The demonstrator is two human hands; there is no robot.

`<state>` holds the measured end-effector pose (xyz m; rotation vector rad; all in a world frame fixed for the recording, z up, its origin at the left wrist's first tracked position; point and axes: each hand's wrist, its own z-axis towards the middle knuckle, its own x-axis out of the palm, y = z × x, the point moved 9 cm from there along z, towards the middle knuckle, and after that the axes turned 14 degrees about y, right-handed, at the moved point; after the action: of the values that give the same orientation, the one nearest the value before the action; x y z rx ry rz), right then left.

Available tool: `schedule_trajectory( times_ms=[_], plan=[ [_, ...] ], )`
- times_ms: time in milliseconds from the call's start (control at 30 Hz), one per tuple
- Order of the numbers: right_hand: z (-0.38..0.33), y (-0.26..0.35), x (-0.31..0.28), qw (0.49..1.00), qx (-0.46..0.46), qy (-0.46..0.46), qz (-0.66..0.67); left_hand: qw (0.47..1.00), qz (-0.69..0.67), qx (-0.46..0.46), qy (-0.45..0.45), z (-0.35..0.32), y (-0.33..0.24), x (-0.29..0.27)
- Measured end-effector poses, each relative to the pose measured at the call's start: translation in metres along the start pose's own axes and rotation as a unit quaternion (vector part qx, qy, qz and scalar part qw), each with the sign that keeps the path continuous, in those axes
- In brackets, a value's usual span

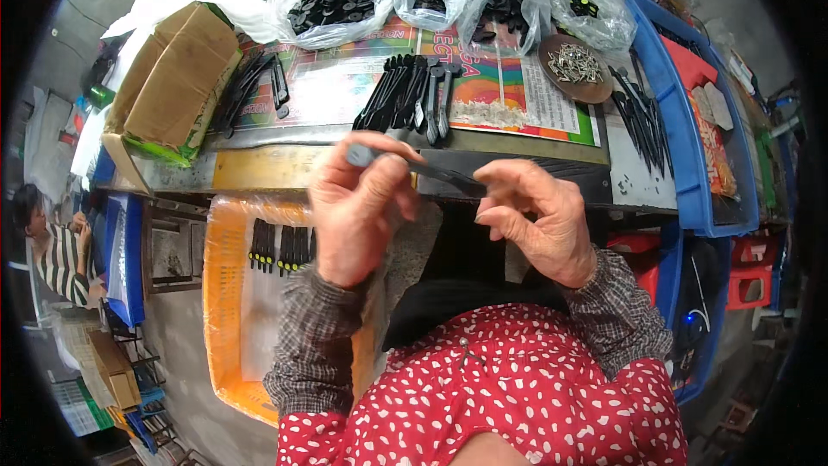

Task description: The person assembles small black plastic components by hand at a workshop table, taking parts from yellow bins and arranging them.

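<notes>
My left hand grips a long dark plastic piece with a rounded end between thumb and fingers. This piece points right, its narrow end close to the fingertips of my right hand. The right thumb and index finger are curled toward each other; anything between them is too small to make out. Just beyond my hands, a row of similar black plastic pieces lies on the bench, with grey round-ended ones at its right side.
Clear bags of black parts line the bench's back. A round dish of small metal fasteners sits right, near a blue bin. Left are a cardboard box and, lower, an orange basket holding black pieces with yellow tips.
</notes>
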<state>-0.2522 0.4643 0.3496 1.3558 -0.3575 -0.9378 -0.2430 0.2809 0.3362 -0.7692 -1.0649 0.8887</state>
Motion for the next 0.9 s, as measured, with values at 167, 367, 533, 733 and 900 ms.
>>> schedule_trajectory(
  times_ms=[167,367,533,733,900],
  plan=[
    [-0.005,-0.011,-0.022,0.999,0.02,-0.035,-0.003,0.942,0.33,0.03,-0.059,0.044,-0.059,-0.044],
    [-0.003,-0.022,-0.015,0.998,0.056,-0.001,-0.042,0.73,0.683,-0.016,-0.03,0.093,-0.055,-0.068],
    [0.001,-0.027,-0.014,0.996,0.089,0.003,-0.029,0.683,0.729,-0.025,0.019,0.111,-0.009,-0.072],
    [0.003,-0.026,-0.013,0.996,0.082,0.009,-0.032,0.703,0.707,0.069,0.036,0.101,-0.005,-0.058],
    [0.003,-0.028,-0.015,0.995,0.094,0.027,-0.031,0.639,0.763,0.047,-0.08,0.092,-0.044,-0.098]
  ],
)
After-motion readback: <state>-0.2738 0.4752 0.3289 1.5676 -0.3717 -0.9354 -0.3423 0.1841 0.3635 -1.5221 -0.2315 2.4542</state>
